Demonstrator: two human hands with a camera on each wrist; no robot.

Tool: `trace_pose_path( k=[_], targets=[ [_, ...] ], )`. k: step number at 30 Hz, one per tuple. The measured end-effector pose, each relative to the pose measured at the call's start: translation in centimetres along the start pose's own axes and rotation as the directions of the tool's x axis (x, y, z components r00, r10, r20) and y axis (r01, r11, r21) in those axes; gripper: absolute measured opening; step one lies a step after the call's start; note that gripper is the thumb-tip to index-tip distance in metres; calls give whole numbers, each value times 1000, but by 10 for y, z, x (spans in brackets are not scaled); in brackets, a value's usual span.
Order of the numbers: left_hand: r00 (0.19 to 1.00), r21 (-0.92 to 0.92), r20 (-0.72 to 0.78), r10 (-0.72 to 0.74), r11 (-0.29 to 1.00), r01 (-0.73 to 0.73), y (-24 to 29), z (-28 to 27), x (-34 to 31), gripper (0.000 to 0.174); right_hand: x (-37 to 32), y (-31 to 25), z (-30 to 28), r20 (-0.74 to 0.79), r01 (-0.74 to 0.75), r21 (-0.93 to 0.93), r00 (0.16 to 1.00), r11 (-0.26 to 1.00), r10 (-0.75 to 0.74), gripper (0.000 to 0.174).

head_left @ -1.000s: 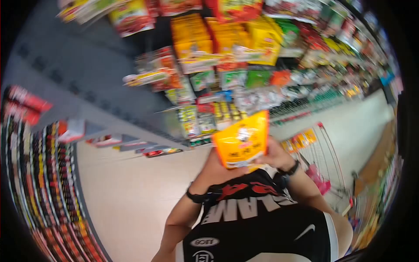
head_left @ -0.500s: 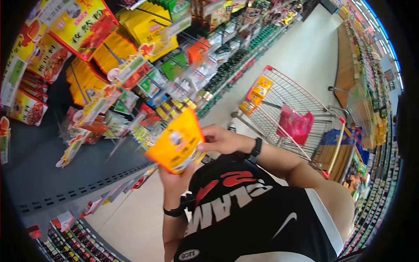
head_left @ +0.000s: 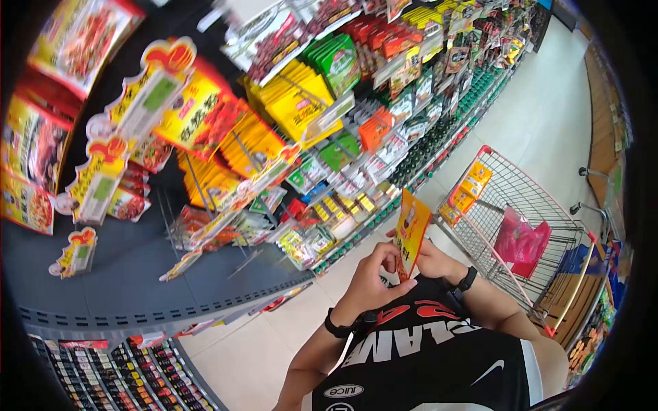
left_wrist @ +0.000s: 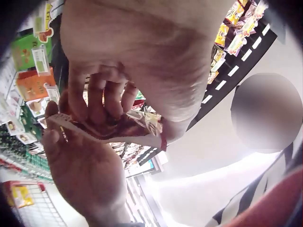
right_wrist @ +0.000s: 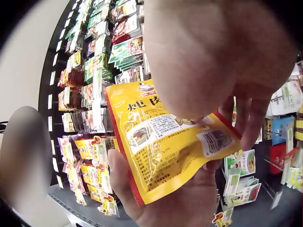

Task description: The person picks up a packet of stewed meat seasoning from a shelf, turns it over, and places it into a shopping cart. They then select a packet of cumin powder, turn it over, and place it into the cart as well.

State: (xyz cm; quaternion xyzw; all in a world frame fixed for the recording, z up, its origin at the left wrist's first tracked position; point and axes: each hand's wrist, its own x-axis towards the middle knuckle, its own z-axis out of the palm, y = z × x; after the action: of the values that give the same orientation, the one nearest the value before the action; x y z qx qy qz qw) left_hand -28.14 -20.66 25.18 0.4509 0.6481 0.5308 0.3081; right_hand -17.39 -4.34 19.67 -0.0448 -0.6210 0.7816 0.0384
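Note:
A yellow seasoning packet point(head_left: 411, 229) with a red edge is held upright between both hands, turned nearly edge-on in the head view. My left hand point(head_left: 373, 281) grips its lower left edge, fingers curled and thumb along the bottom. On the other side, my right hand point(head_left: 439, 264) pinches the packet, partly hidden behind it. Printed text, a small picture and a barcode show on the packet point(right_wrist: 165, 137) in the right wrist view, where the right hand point(right_wrist: 213, 56) covers its upper part. In the left wrist view, the left hand's curled fingers point(left_wrist: 102, 97) lie against the packet.
Hanging racks of yellow packets point(head_left: 295, 103), green packets point(head_left: 336, 61) and price tags point(head_left: 147, 89) fill the left. A grey shelf point(head_left: 137, 267) runs below. To the right stands a shopping cart point(head_left: 521, 185) containing a pink bag point(head_left: 522, 240) and orange-yellow packs point(head_left: 469, 188).
The packet has been turned from facing the head camera to nearly edge-on, still in both hands. The head view has swung, bringing the cart into fuller view on the right.

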Motion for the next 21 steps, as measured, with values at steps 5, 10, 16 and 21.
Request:
trace_pose_path(
  k=[5,10,16,21],
  targets=[
    [995,-70,-97,16,997,-23,-3,21,35,42,4,-13,-49,-39,-18,111,999,994,22,28],
    [970,-243,-224,-90,970,34,-15,43,67,31,-3,-29,-104,-139,-42,190,988,981,70,29],
    [946,-222,-225,-235,957,185,-58,84,116,31,-21,-52,-162,-108,39,75,994,996,-31,43],
    [954,-16,-144,-264,964,264,-57,126,164,45,-27,-42,-209,-76,54,187,996,981,-40,46]
  ],
)
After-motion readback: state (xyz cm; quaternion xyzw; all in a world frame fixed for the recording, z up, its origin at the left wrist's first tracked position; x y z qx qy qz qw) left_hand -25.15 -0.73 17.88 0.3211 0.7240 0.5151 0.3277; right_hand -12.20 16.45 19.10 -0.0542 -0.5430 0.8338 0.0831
